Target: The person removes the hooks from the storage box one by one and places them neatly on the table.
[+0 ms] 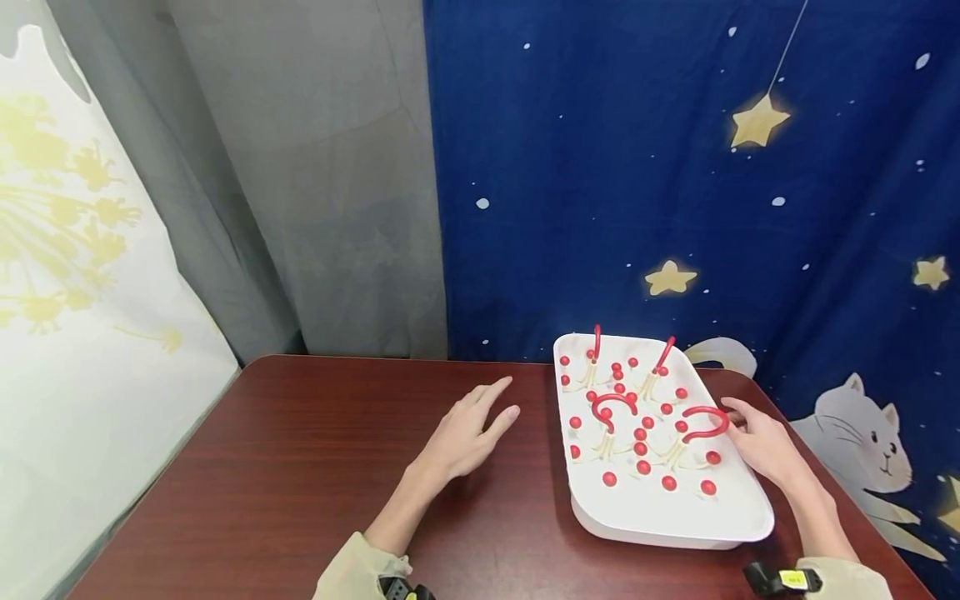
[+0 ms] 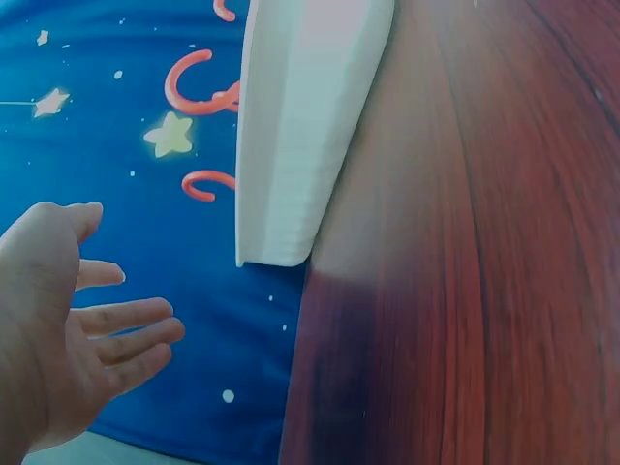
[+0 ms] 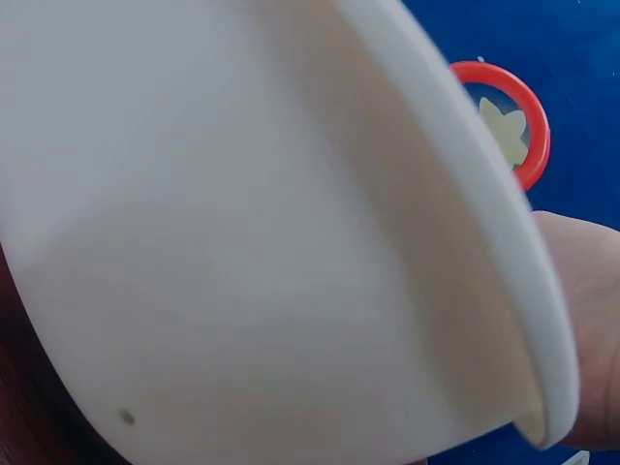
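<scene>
A white tray (image 1: pixel 675 533) (image 2: pixel 300 126) (image 3: pixel 242 242) stands on the right part of a dark red table (image 1: pixel 300 483). It holds several cream pegs with red ball tips. A red ring (image 1: pixel 705 422) (image 3: pixel 528 107) leans on a peg near the tray's right rim. My right hand (image 1: pixel 761 446) (image 3: pixel 581 320) lies at that rim, its fingertips pinching the ring's right end. Another red ring (image 1: pixel 613 404) hangs on a peg in the middle. My left hand (image 1: pixel 468 433) (image 2: pixel 77 339) hovers over the table left of the tray, fingers spread and holding nothing.
Two more red rings (image 1: pixel 597 342) (image 1: pixel 664 352) stand on pegs at the tray's far end. A blue star-patterned curtain (image 1: pixel 637 167) hangs right behind the table, with a grey curtain (image 1: pixel 322 183) to its left. The table's right edge runs close beside the tray.
</scene>
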Available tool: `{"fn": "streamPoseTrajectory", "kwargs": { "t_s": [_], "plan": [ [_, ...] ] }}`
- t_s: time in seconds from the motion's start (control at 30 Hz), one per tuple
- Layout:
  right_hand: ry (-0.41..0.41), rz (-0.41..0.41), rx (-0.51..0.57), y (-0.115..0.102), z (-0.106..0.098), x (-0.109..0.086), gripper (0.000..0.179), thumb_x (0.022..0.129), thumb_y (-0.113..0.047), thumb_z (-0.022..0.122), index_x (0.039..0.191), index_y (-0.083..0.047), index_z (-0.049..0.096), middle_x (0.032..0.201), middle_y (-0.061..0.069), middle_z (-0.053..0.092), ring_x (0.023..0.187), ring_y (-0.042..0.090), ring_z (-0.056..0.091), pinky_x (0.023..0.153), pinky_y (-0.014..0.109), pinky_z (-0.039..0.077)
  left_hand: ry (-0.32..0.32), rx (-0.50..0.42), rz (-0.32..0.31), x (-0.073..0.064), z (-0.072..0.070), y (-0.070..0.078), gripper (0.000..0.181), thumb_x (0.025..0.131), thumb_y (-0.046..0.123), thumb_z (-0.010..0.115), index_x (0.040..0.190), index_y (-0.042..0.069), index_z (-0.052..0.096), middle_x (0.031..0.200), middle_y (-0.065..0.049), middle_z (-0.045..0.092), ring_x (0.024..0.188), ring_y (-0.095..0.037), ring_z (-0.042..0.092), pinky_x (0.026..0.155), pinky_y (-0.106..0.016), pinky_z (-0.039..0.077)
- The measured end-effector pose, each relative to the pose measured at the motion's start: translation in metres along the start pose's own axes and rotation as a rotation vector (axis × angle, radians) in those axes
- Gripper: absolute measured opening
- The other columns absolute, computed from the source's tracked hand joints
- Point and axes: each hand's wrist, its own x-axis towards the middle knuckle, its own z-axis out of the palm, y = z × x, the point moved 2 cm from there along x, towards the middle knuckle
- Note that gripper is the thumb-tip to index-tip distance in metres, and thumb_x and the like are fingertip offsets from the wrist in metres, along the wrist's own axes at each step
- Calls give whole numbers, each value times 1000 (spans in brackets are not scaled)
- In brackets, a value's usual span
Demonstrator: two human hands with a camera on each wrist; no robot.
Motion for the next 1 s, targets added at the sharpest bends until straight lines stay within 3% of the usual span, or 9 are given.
{"fn": "streamPoseTrajectory", "kwargs": {
  "t_s": [0.2,0.57,0.87,1.0],
  "plan": [
    [-14,24,21,7,2,-2,41,103,-13,51,134,14,50,111,30,64,83,27,62,63,26,50,-4,-61,20,7,12,7,56,105,50,45,152,19,46,139,-7,57,126,-22,55,105,-48,45],
    [-26,39,172,10,10,-6,44,106,-18,53,138,11,49,113,28,64,85,26,65,64,25,55,1,-195,91,22,32,22,45,105,31,54,143,7,53,125,-13,62,108,-22,63,94,-38,53],
    [-29,33,275,8,16,-4,48,105,-21,57,140,11,49,118,29,64,87,20,67,69,24,56,7,-209,177,37,46,33,42,102,20,60,140,0,54,121,-13,61,87,-10,59,78,-20,53],
    [-39,44,322,4,20,-3,50,105,-22,57,141,11,47,122,31,62,89,17,67,71,23,56,9,-223,195,42,52,37,40,102,18,61,138,0,56,121,-13,61,86,-12,60,77,-19,53]
  ]
}}
